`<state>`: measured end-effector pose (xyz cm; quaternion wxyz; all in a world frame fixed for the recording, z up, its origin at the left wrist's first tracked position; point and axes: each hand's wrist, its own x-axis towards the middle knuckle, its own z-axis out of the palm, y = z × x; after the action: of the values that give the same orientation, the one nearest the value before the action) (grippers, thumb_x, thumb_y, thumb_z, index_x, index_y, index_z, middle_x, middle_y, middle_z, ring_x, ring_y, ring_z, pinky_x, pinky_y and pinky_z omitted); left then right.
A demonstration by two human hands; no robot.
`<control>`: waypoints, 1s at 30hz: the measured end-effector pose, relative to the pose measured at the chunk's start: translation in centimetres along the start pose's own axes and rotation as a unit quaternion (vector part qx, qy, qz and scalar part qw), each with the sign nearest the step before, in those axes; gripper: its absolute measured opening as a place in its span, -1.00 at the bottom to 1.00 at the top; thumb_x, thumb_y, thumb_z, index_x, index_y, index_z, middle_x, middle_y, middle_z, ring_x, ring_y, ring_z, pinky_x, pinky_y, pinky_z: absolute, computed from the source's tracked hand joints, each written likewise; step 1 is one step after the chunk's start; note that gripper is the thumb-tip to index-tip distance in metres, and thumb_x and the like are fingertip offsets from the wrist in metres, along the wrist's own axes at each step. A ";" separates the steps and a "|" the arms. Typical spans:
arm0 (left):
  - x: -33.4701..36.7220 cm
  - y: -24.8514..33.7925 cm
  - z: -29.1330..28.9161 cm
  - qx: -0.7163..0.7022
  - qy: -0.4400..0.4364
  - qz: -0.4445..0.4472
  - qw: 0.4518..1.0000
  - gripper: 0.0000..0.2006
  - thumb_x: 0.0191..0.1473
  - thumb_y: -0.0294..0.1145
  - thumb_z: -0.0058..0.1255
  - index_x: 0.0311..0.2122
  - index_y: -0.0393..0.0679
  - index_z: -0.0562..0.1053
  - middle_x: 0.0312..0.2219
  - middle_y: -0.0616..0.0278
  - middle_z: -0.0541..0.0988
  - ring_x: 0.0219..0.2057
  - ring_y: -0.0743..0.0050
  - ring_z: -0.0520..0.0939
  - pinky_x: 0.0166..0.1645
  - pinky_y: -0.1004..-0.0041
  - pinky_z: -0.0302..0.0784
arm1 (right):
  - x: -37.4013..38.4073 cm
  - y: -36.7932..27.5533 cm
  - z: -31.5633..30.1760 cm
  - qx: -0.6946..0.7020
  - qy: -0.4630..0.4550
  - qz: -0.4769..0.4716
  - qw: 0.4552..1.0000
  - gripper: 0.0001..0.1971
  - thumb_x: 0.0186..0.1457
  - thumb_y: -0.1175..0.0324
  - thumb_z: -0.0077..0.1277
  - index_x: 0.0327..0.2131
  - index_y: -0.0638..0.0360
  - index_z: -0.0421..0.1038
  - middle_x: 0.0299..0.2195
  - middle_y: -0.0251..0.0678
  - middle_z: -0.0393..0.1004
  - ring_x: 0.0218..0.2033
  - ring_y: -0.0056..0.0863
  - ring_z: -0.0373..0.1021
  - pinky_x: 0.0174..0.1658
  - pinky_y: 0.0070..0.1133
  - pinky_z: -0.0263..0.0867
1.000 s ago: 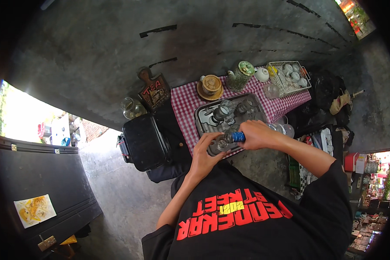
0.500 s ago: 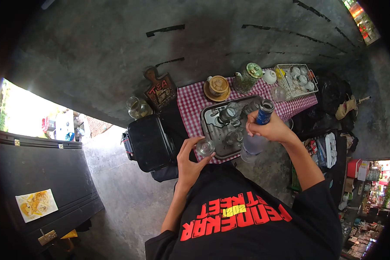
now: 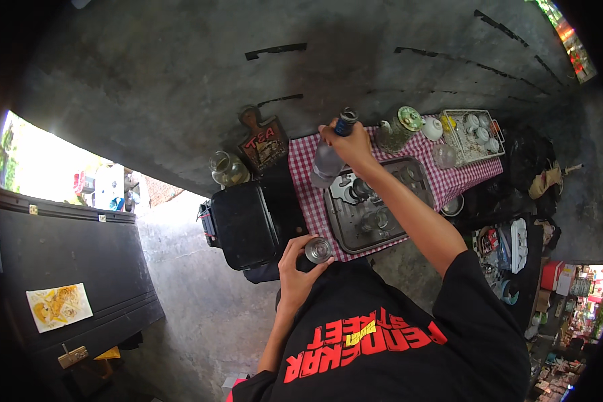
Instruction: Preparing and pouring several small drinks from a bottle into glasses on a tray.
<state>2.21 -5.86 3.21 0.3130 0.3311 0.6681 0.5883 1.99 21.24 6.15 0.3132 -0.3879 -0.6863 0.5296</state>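
My left hand (image 3: 293, 278) is closed around a small clear drinking glass (image 3: 318, 250), just off the table's near left corner. At the far left of the table, my right hand (image 3: 355, 147) grips a clear bottle (image 3: 325, 165) with a blue neck. The bottle leans over the checked cloth, its open mouth at the top. Beneath my right forearm lies a dark metal tray (image 3: 348, 240) holding several clear glasses (image 3: 380, 218). The forearm covers part of the tray. Whatever stands behind the bottle is hidden.
At the back of the red-and-white checked tablecloth (image 3: 301, 155) are a green-lidded glass teapot (image 3: 393, 136), a white bowl (image 3: 432, 128) and a wire basket (image 3: 474, 139) with cups. To the left are a black case (image 3: 243, 224), a glass jar (image 3: 228, 170) and a wooden board (image 3: 264, 139).
My right hand has carried the bottle left and away from me, from the tray's near right to the far left of the table. My left hand has drawn the glass slightly nearer.
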 end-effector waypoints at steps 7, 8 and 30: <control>-0.5 0.6 -1.2 -0.025 0.022 -0.021 0.999 -0.51 -0.18 -0.55 0.34 -0.09 -0.29 0.43 -0.13 0.20 0.48 -0.08 0.44 0.53 0.02 0.39 0.44 | 5.0 8.5 5.5 0.008 0.093 0.056 0.994 -0.75 0.04 0.31 0.17 -0.60 0.24 0.43 -0.65 -0.44 0.42 -0.60 -0.66 0.29 -0.46 -0.58 0.19; -0.7 0.5 -1.4 -0.024 0.025 -0.022 0.999 -0.51 -0.18 -0.55 0.34 -0.09 -0.29 0.43 -0.13 0.20 0.48 -0.08 0.44 0.53 0.02 0.39 0.44 | 5.1 8.9 6.2 0.009 0.090 0.056 0.994 -0.75 0.04 0.31 0.17 -0.60 0.24 0.43 -0.65 -0.44 0.42 -0.60 -0.66 0.29 -0.46 -0.58 0.19; 3.1 0.5 -0.5 0.009 -0.047 -0.007 0.999 -0.49 -0.20 -0.58 0.33 -0.06 -0.28 0.42 -0.12 0.22 0.48 -0.08 0.47 0.52 0.06 0.41 0.42 | 2.6 9.0 3.8 -0.067 -0.054 -0.034 0.996 -0.56 -0.10 0.27 0.23 -0.15 0.32 0.46 -0.08 0.04 0.43 -0.04 -0.19 0.41 -0.01 -0.42 0.30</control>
<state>0.04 -3.60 3.66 0.3451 0.3568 0.6602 0.5637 -0.73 22.89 -3.48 0.2665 -0.3551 -0.7492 0.4915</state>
